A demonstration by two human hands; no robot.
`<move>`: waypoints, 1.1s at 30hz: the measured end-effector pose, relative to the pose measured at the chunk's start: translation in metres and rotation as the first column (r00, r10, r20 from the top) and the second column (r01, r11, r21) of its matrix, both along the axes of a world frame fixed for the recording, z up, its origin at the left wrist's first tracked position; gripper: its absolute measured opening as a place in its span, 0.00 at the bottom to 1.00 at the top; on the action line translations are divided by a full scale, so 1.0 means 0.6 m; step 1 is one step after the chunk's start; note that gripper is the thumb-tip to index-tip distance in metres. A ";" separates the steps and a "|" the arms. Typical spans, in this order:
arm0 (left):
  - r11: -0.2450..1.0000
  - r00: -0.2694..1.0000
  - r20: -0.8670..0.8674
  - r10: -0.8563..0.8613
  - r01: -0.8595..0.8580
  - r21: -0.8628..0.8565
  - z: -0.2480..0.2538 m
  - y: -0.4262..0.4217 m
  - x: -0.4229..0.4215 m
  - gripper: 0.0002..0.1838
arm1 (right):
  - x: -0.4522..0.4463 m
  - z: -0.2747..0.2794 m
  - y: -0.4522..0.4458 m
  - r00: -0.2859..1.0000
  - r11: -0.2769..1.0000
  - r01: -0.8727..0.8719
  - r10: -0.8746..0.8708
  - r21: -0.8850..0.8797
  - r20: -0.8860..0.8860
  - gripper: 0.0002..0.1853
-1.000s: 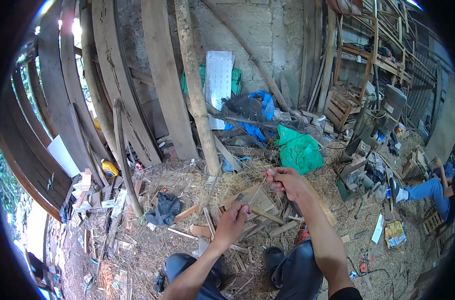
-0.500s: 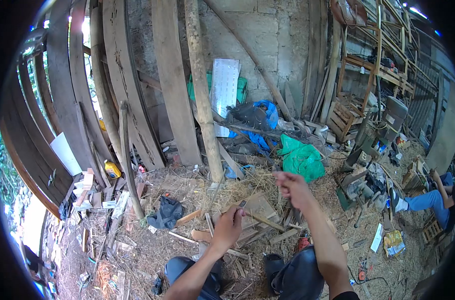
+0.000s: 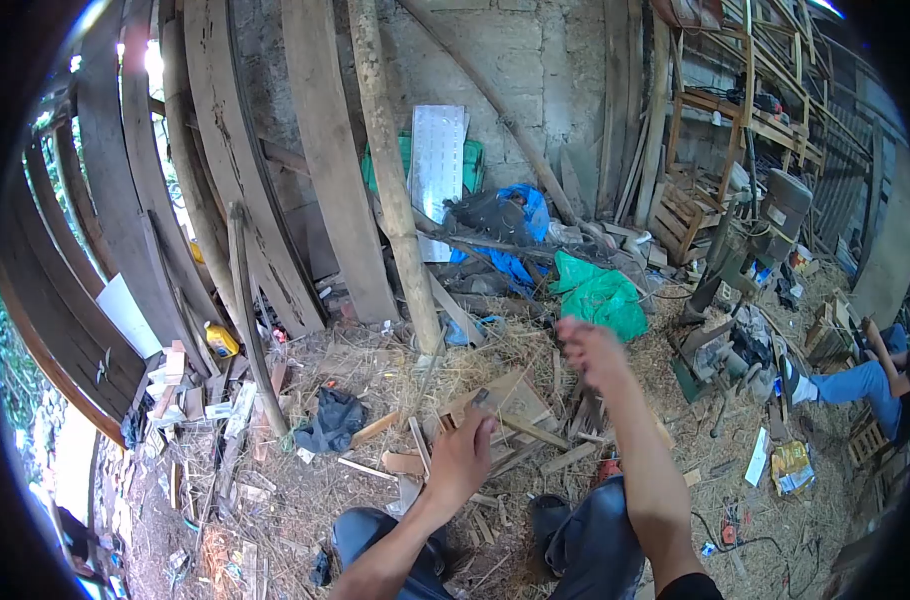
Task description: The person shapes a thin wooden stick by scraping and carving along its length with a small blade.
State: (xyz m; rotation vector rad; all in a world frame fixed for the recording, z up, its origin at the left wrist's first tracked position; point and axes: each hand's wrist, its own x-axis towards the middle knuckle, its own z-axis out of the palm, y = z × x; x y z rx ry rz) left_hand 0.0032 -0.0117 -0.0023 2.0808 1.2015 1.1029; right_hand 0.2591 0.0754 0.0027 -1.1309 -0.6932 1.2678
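The left hand [image 3: 462, 460] is partly curled, with its thumb sticking up. A small dark thing [image 3: 480, 397] is just past its fingers, on the side away from the body. I can't tell if the left hand has hold of it. The right hand [image 3: 590, 355] is up higher and farther out, well apart from the left hand. It is blurry and its fingers look bent, so I can't tell how far open it is or if it holds anything.

Under and between the hands, a brown stick [image 3: 535, 431] lies by some flat wood [image 3: 520, 402] on the messy ground. The person's two legs, in dark blue pants [image 3: 600, 540], are below the hands, one on each side. A red thing [image 3: 609, 468] is on the ground below the right hand, near the knee.

To the left of the left hand, a black bag [image 3: 332, 420] lies crumpled near a bit of light wood [image 3: 374, 430]. Farther left is a yellow bottle [image 3: 220, 340]. Just past the right hand is a shiny green bag [image 3: 600, 297], and behind it is some blue plastic [image 3: 525, 212]. A tall pole [image 3: 403, 230] leans up past the left hand. Far to the right of the right hand, a gold bag [image 3: 792, 468] is on the ground, and another person in blue pants [image 3: 855, 388] is there too.
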 end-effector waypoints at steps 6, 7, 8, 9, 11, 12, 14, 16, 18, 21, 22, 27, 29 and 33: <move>0.988 0.998 0.064 0.016 -0.006 -0.152 -0.021 0.029 -0.018 0.06 | 0.031 -0.014 -0.023 0.997 0.995 -0.076 0.074 0.060 0.033 0.12; 0.988 0.998 0.063 0.017 -0.008 -0.153 -0.020 0.028 -0.017 0.06 | 0.010 0.002 -0.033 0.988 0.985 -0.157 0.157 0.071 0.011 0.12; 0.988 0.997 0.072 0.014 -0.003 -0.152 -0.017 0.027 -0.016 0.06 | -0.010 0.014 -0.040 0.987 0.985 -0.158 0.158 0.073 0.009 0.12; 0.988 0.997 0.080 0.011 0.001 -0.152 -0.013 0.025 -0.014 0.06 | -0.029 0.021 -0.046 0.966 0.961 -0.258 0.260 0.101 -0.007 0.12; 0.992 0.998 0.066 0.014 -0.005 -0.128 -0.001 0.019 -0.006 0.06 | -0.060 0.021 -0.049 0.933 0.927 -0.352 0.358 0.127 -0.024 0.12; 0.995 0.998 0.057 0.014 -0.008 -0.100 0.003 0.017 -0.002 0.06 | -0.073 0.019 -0.049 0.923 0.918 -0.382 0.385 0.109 -0.007 0.12; 0.995 0.998 0.062 0.004 0.002 -0.103 -0.003 0.019 0.001 0.06 | -0.075 0.020 -0.047 0.912 0.908 -0.408 0.409 0.095 0.009 0.12; 0.994 0.998 0.064 -0.005 0.012 -0.110 -0.004 0.019 0.003 0.06 | -0.072 0.016 -0.040 0.925 0.925 -0.380 0.380 0.013 -0.003 0.10; 0.999 0.999 0.043 -0.024 0.026 -0.046 0.000 0.019 0.008 0.05 | -0.066 0.011 -0.030 0.926 0.926 -0.377 0.377 -0.022 -0.036 0.10; 1.000 1.000 0.006 0.008 -0.008 -0.025 0.001 0.015 0.019 0.07 | -0.060 0.009 -0.027 0.933 0.930 -0.360 0.357 -0.076 -0.047 0.08; 1.000 1.000 0.010 0.011 -0.011 -0.024 0.000 0.017 0.021 0.07 | -0.060 0.011 -0.025 0.939 0.934 -0.345 0.344 -0.088 -0.026 0.08; 0.999 0.999 0.023 0.026 -0.027 0.037 -0.005 0.026 0.030 0.07 | -0.063 0.014 -0.018 0.960 0.959 -0.273 0.276 -0.075 0.043 0.08; 1.000 0.999 0.026 0.022 -0.023 0.004 0.000 0.025 0.032 0.07 | -0.060 0.011 -0.016 0.960 0.960 -0.268 0.273 -0.078 0.067 0.08; 0.996 0.998 -0.038 0.051 -0.053 -0.073 0.007 0.024 0.034 0.07 | -0.062 0.001 -0.008 0.965 0.963 -0.259 0.261 -0.071 0.026 0.07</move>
